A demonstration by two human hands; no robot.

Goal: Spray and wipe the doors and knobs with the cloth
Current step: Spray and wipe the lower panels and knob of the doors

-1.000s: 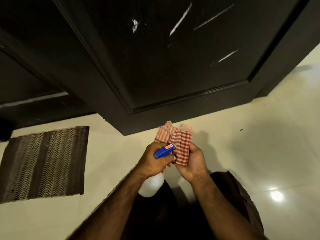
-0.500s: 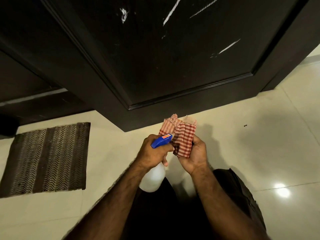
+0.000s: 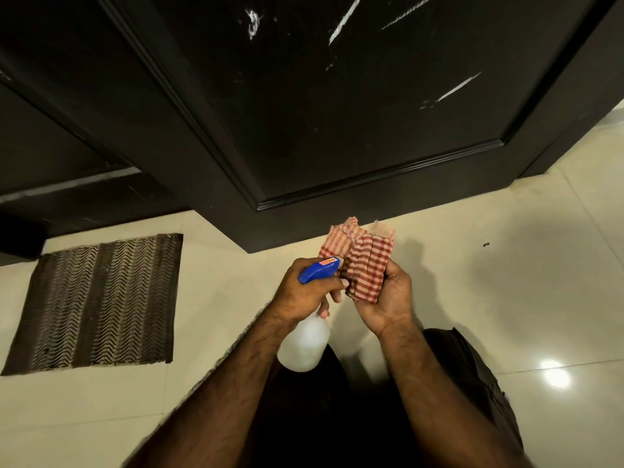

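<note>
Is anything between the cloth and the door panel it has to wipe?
Nothing visible. The right hand holds the cloth just short of the door; the left hand holds the spray bottle beside it.

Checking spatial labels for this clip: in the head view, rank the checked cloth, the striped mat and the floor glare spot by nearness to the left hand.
1. checked cloth, just right of the left hand.
2. striped mat, on the floor to the left.
3. floor glare spot, far right.
</note>
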